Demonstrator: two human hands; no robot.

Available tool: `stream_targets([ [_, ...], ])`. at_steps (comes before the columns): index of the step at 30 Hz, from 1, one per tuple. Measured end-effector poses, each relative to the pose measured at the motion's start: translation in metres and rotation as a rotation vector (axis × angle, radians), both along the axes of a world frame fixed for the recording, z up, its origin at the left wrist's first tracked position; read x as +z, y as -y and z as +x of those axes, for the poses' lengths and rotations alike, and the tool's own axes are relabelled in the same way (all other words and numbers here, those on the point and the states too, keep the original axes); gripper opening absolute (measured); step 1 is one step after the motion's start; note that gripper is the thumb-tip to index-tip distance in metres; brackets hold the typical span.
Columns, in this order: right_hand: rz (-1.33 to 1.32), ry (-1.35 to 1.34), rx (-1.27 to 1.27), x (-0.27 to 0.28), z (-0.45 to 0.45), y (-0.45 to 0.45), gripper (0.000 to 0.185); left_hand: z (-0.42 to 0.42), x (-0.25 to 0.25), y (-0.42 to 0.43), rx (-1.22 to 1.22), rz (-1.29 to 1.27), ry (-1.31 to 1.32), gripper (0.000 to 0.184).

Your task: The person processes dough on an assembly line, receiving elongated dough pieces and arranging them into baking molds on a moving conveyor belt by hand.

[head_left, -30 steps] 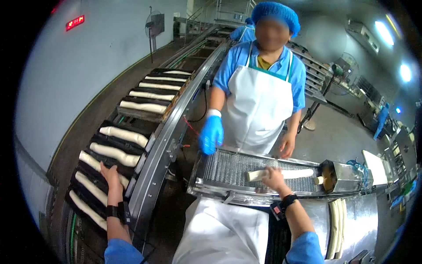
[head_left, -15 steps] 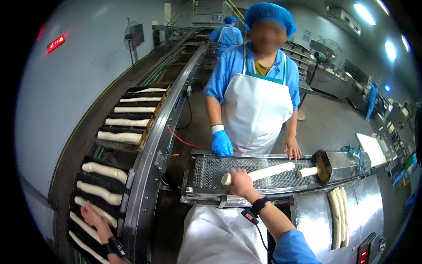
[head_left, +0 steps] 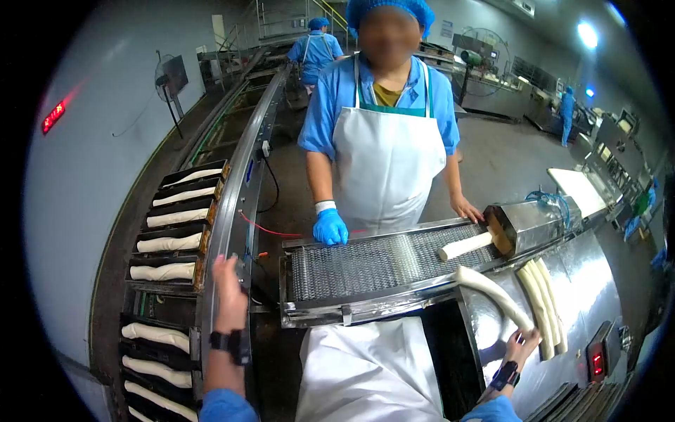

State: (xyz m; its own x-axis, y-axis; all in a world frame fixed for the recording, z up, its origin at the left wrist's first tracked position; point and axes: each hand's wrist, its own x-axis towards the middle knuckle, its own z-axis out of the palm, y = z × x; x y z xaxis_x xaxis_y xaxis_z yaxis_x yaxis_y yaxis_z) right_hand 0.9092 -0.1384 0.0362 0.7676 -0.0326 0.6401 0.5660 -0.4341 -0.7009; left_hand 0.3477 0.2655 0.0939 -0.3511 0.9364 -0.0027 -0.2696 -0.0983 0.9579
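Observation:
My right hand is closed around the near end of a long pale dough roll. This roll lies slanting over the steel table, its far end by the conveyor's edge. Right beside it, several dough strips rest side by side. My left hand is raised over the metal rail of the tray line, fingers apart and nothing in them. Left of it, black trays hold single dough pieces. Another dough roll sticks out of the metal outlet onto the mesh conveyor.
Across the conveyor stands a co-worker in a white apron, one gloved hand by the conveyor's far edge and the other near the metal housing. A scale with a red display sits at the lower right. More people work farther back.
My right hand has gone from the mesh conveyor to the steel table with the dough roll. My left hand has left the dough in the tray and risen rightward. The view has shifted.

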Motion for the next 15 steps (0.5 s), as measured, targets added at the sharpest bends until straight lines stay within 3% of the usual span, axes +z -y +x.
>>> stream_targets([
  [2,1.144,-0.98,-0.009,0.007,-0.006,0.017,0.02,0.045,0.002,-0.003,-0.106,-0.226,0.128,0.05],
  [4,1.253,-1.016,0.045,0.009,-0.031,0.009,0.014,0.084,-0.007,-0.011,-0.277,-0.376,0.375,0.034],
  [5,1.171,-1.118,0.305,0.011,-0.044,0.002,0.015,0.106,-0.01,-0.007,-0.254,-0.426,0.357,0.032],
  [6,1.079,-1.207,0.57,0.015,-0.053,-0.012,0.015,0.122,-0.005,0.002,-0.328,-0.43,0.375,0.036],
  [8,1.118,-1.249,0.66,-0.011,-0.047,-0.058,0.024,0.149,0.017,0.024,-0.368,-0.466,0.42,0.049],
  [11,0.958,-1.466,0.866,0.068,-0.111,-0.144,0.038,0.163,0.026,0.019,-0.44,-0.548,0.511,0.065],
  [15,0.871,-1.6,1.252,0.133,-0.137,-0.212,0.044,0.147,0.078,0.014,-0.35,-0.469,0.612,0.071],
])
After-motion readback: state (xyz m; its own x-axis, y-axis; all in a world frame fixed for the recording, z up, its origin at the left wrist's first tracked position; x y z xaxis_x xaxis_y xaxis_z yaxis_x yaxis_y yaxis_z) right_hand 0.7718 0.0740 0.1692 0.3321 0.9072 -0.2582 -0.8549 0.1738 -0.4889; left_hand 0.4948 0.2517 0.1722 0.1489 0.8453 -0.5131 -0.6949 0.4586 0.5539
